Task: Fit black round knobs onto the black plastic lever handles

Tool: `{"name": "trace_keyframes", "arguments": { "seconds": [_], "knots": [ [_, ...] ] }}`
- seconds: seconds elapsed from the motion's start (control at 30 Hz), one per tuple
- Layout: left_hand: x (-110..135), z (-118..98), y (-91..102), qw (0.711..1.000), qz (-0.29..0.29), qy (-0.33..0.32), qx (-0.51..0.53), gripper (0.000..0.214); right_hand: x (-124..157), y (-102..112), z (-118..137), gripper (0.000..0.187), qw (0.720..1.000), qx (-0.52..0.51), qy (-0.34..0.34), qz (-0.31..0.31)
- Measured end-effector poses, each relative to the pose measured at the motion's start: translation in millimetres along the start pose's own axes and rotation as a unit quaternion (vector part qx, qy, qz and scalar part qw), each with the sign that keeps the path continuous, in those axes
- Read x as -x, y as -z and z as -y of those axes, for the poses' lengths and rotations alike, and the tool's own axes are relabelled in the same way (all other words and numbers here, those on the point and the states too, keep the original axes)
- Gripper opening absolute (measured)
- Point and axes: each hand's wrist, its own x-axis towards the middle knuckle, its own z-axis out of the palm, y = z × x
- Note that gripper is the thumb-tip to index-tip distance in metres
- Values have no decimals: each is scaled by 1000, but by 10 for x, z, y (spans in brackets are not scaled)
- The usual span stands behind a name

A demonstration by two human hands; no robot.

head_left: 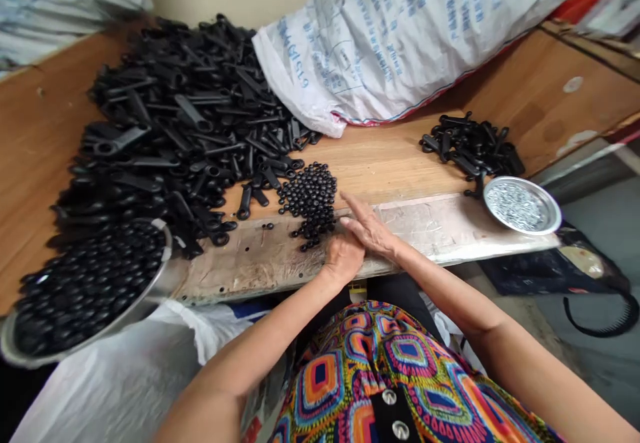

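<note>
My left hand [345, 256] is closed with its fingers curled in, at the near edge of a small pile of round black knobs [311, 193]. What it holds, if anything, is hidden. My right hand [370, 230] lies against it, fingers stretched out toward the pile, with nothing visible in them. Both hands are over the worn, tape-covered board [420, 226] along the table's front. A couple of loose black knobs [269, 226] rest on the board left of the pile.
A large heap of black plastic handles [190, 106] fills the back left. At the front left stands a metal basin [167, 263] of black knobs. On the right are a bowl of small metal pins [517, 206] and a smaller pile of black cranks [473, 143]. A printed sack [400, 43] lies behind.
</note>
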Motion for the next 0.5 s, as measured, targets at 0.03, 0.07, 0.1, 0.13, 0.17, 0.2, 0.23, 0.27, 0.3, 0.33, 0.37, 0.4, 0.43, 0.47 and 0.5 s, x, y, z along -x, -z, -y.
{"name": "trace_keyframes", "arguments": {
  "seconds": [0.03,0.07,0.1,0.13,0.17,0.2,0.23,0.27,0.3,0.33,0.37,0.4,0.43,0.47,0.5],
  "knots": [
    [0,21,-3,1000,1,6,-3,30,10,7,-12,54,1000,16,10,-5],
    [5,43,-1,1000,0,11,-6,29,35,34,-10,52,999,32,20,-6],
    [14,65,6,1000,-4,14,-9,29,78,74,1,48,998,50,28,6],
    [29,84,17,1000,-12,18,-12,28,136,120,18,44,996,73,33,29],
    [50,99,31,999,-21,21,-11,26,207,164,37,40,993,99,34,60],
    [75,108,48,999,-31,28,-4,24,284,204,54,37,987,126,33,94],
    [104,110,67,998,-41,38,8,24,362,238,66,36,981,148,31,122],
    [133,106,89,997,-49,51,26,25,434,267,72,35,976,164,29,138],
    [160,97,114,995,-58,62,48,28,495,295,68,34,974,173,29,144],
    [184,88,141,993,-69,66,73,32,538,327,53,34,973,176,32,145],
    [206,84,170,990,-87,59,98,38,561,371,25,33,974,175,35,141],
    [228,90,201,986,-113,43,119,43,561,433,-18,32,976,170,34,130],
    [251,110,233,980,-147,23,136,47,541,521,-72,29,980,166,25,109],
    [279,148,262,972,-185,6,146,51,501,642,-137,27,984,161,7,78],
    [314,203,288,963,-223,-5,151,52,449,798,-205,24,987,155,-17,39]
  ]
}}
